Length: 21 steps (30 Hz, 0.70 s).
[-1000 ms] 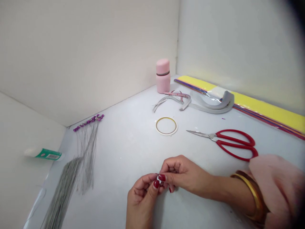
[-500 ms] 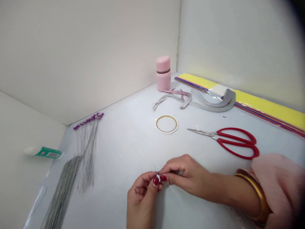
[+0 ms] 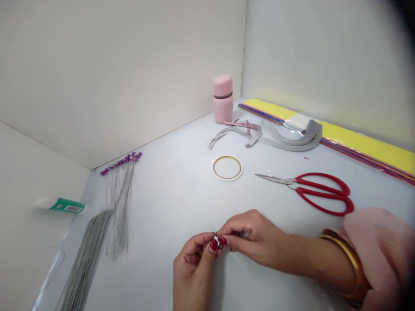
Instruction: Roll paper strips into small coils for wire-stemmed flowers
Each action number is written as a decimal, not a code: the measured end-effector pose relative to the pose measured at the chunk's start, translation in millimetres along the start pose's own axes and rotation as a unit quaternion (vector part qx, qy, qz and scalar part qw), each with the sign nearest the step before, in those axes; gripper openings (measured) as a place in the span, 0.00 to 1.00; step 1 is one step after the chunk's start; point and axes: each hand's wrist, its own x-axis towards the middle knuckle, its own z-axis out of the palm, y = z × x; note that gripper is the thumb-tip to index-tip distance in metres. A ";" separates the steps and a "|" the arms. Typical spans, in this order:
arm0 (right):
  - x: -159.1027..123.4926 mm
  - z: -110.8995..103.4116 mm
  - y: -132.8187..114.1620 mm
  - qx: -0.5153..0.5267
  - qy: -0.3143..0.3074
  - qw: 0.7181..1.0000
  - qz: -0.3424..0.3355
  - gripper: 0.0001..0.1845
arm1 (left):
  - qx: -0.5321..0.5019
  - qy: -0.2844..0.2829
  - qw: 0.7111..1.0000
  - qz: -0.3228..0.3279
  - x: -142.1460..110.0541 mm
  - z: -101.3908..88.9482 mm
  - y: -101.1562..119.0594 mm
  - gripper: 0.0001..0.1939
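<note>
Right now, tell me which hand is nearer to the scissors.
Right. The right hand is on the near side of the scissors, apart from them; the left hand is farther off, to the left of the right hand.

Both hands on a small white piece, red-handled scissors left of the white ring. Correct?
Wrong side: the head view shows the scissors right of the white ring. Left hand and right hand are on the small white piece, as stated.
</note>
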 end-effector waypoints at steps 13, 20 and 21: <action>-0.8 2.5 3.0 0.004 -0.016 0.999 0.031 0.14 | -0.001 -0.005 1.000 -0.006 0.5 1.2 1.0 0.08; -0.4 2.2 1.9 0.060 -0.029 0.996 0.055 0.15 | -0.003 -0.005 1.000 -0.013 0.9 0.5 1.3 0.08; -0.2 2.0 1.5 0.062 -0.027 0.996 0.058 0.15 | -0.005 -0.005 1.000 -0.014 1.0 0.5 1.2 0.08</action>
